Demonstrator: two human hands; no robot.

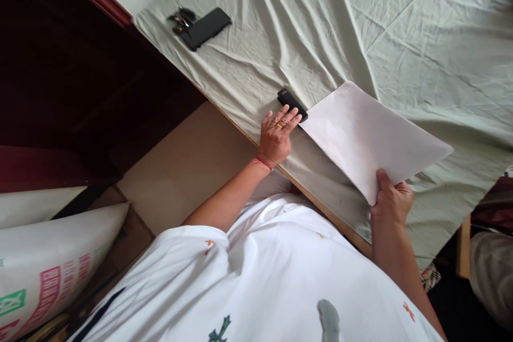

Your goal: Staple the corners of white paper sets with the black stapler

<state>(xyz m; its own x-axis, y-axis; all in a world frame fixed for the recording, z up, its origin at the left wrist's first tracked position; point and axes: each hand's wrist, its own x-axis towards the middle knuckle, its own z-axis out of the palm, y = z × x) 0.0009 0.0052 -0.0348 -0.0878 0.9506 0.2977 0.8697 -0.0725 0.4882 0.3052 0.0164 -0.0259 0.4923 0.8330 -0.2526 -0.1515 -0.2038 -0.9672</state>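
A white sheet of paper is pinched at its near corner by the right hand, above the table's front edge. The left hand lies flat, fingers spread, on a small black device. The thin sheet could be creased if pulled sideways.

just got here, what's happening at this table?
A person stands at a table covered with a wrinkled pale green cloth. The right hand grips a white sheet of paper by its near corner. The left hand rests its fingertips on a small black device near the table edge. A black phone and keys lie farther off.
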